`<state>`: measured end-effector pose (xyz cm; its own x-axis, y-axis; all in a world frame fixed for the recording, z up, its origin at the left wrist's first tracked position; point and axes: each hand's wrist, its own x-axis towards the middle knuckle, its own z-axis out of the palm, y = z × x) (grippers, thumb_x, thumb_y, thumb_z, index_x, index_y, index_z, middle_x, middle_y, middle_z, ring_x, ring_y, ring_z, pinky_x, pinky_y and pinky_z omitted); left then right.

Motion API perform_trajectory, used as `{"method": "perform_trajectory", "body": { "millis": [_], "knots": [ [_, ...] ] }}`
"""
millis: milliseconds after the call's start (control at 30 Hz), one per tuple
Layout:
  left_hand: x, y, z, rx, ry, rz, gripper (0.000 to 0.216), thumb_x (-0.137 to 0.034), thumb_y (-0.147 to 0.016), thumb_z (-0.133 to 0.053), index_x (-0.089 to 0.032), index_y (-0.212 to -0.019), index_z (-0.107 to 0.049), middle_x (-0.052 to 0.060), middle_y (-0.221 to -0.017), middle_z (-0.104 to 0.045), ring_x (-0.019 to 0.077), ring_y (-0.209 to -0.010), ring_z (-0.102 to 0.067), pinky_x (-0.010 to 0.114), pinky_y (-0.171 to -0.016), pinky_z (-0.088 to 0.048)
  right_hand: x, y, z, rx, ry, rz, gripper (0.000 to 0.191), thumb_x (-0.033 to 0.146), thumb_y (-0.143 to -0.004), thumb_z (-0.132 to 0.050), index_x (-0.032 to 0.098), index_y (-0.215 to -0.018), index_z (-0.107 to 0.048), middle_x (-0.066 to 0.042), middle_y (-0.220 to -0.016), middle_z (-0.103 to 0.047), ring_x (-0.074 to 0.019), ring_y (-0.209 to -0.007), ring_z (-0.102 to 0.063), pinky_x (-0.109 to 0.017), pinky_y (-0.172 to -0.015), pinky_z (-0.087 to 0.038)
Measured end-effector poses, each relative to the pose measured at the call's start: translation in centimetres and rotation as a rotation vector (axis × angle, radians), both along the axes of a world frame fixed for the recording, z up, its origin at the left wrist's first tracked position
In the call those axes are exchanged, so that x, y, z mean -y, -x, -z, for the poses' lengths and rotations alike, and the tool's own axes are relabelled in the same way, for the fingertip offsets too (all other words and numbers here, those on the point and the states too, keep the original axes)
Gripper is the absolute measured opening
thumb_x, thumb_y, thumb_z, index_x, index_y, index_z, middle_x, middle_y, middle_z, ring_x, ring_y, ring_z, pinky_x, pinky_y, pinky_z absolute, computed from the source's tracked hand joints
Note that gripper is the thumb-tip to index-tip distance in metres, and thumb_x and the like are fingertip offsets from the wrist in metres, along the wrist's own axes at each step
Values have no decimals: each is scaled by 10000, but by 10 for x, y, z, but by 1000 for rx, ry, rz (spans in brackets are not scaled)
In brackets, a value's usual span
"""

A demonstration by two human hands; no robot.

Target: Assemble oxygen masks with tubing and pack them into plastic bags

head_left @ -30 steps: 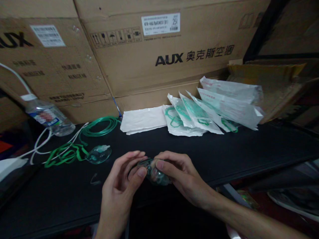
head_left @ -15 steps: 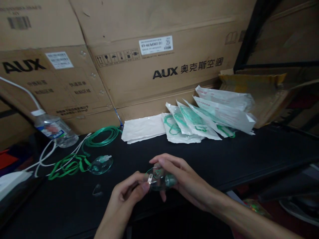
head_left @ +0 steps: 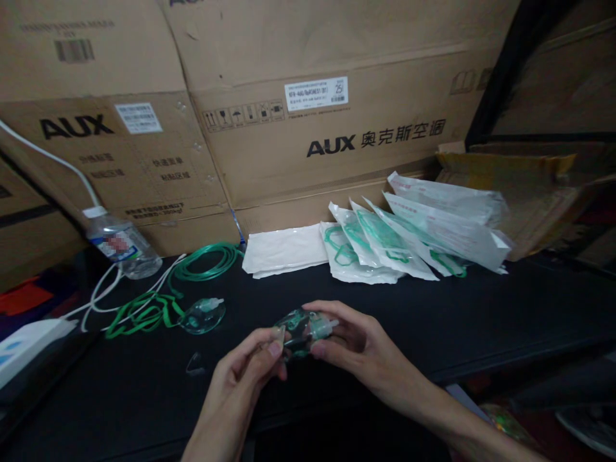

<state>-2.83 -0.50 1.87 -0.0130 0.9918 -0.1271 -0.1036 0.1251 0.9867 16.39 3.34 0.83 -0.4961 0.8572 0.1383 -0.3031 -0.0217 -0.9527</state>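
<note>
A clear, green-tinted oxygen mask (head_left: 299, 328) is held between both hands above the black tabletop. My left hand (head_left: 257, 359) is closed, with thumb and fingers pinching the mask's left edge. My right hand (head_left: 353, 337) curls around the other side, its thumb below the pale connector and its fingers above. A second oxygen mask (head_left: 205, 317) lies to the left on the table, with a green elastic strap (head_left: 144, 314) beside it. Behind that mask rests a coil of green tubing (head_left: 206, 262). A small clear piece (head_left: 195, 364) sits in front of it, too faint to name.
Several packaged masks in white-and-clear pouches (head_left: 385, 240) lean in a row at the back right. Flat white packets (head_left: 286, 251) lie beside them. A plastic bottle (head_left: 128, 247), white cables and a power strip (head_left: 33, 350) stand left. Cardboard boxes (head_left: 269, 167) wall the back.
The mask in my hands has turned, so its connector now points right and shows more. My right thumb has come round to the near side. The camera view has shifted slightly left.
</note>
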Motion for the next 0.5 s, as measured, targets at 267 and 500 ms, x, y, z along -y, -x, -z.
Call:
{"method": "perform_trajectory", "body": {
  "millis": [267, 500],
  "knots": [
    [4, 0, -5, -66, -12, 67, 381, -524, -828, -724, -176, -970, -786, -10, -670, -541, 127, -652, -452, 234, -651, -393, 4, -3, 4, 151, -19, 27, 344, 394, -894, -730, 294, -1217, -669, -19, -1100, -704, -133, -915, -659, -239, -785, -527],
    [-2, 16, 1, -386, -76, 249, 425, -580, -849, -656, -192, -951, -796, 36, -758, -646, 153, -626, -539, 247, -583, -410, 1, 1, 20, 292, -168, 80, 355, 366, -826, -790, 280, -1151, -676, -53, -1212, -644, -218, -1078, -652, -283, -840, -566]
  ]
}}
